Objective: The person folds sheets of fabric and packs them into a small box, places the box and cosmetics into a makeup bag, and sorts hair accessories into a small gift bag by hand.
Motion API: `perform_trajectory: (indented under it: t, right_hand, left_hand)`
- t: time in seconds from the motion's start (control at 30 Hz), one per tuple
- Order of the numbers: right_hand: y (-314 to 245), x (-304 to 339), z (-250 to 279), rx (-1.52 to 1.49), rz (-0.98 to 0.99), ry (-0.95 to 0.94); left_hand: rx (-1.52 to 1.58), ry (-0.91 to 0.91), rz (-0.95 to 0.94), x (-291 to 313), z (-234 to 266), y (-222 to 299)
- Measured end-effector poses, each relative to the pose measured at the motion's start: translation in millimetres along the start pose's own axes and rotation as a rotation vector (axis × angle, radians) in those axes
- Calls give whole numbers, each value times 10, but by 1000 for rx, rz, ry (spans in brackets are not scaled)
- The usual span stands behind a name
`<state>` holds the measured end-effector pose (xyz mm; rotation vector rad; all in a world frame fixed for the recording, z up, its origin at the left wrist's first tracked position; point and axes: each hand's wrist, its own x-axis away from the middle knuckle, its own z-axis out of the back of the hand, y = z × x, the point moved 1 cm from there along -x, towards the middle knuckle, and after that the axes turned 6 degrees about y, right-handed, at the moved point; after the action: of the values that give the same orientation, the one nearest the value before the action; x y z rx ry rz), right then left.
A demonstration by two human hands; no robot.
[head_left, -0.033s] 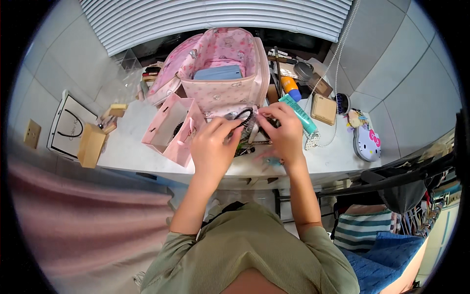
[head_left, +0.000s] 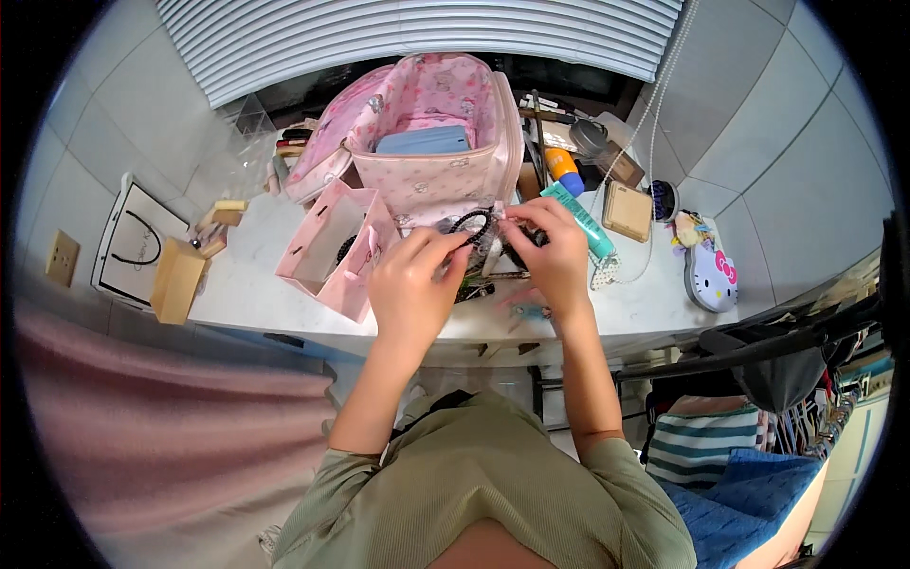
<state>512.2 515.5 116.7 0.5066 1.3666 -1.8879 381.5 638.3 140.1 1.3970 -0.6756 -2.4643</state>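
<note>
Between my two hands stretches a black hair tie (head_left: 464, 218), a loop with a ridged band. My left hand (head_left: 414, 277) pinches its left side. At its right end, the fingers of my right hand (head_left: 553, 248) are closed on a small pale pink piece (head_left: 499, 211) that seems attached to the loop. Under my hands lies a pile of small accessories, partly hidden. Left of my left hand stands an open pink paper bag (head_left: 308, 248), with a dark ridged loop (head_left: 345, 250) inside.
Behind my hands stands an open pink vanity case (head_left: 427, 180) holding a blue box (head_left: 423, 140). To the right lie a teal tube (head_left: 580, 224), an orange bottle (head_left: 561, 165), a beige compact (head_left: 627, 211) and a cartoon-cat case (head_left: 711, 279). A white paper bag (head_left: 133, 248) stands far left.
The black loop now looks slightly rounder and wider between my hands. My right hand has shifted very slightly; my left hand has barely moved.
</note>
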Motion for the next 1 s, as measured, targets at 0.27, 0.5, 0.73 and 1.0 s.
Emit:
perform_trajectory:
  t: [0.27, 0.5, 0.73, 1.0]
  right_hand:
    - [-126, 81, 56, -148, -260, 36]
    - [-458, 41, -26, -392, -386, 22]
    - [-677, -114, -358, -563, -276, 29]
    - [-1125, -301, -724, -519, -152, 40]
  left_hand:
    - [38, 24, -68, 100, 221, 48]
    - [-28, 147, -97, 10, 624, -28]
    - [-81, 197, -21, -145, 1065, -289]
    - [-156, 181, 12, -180, 1277, -573]
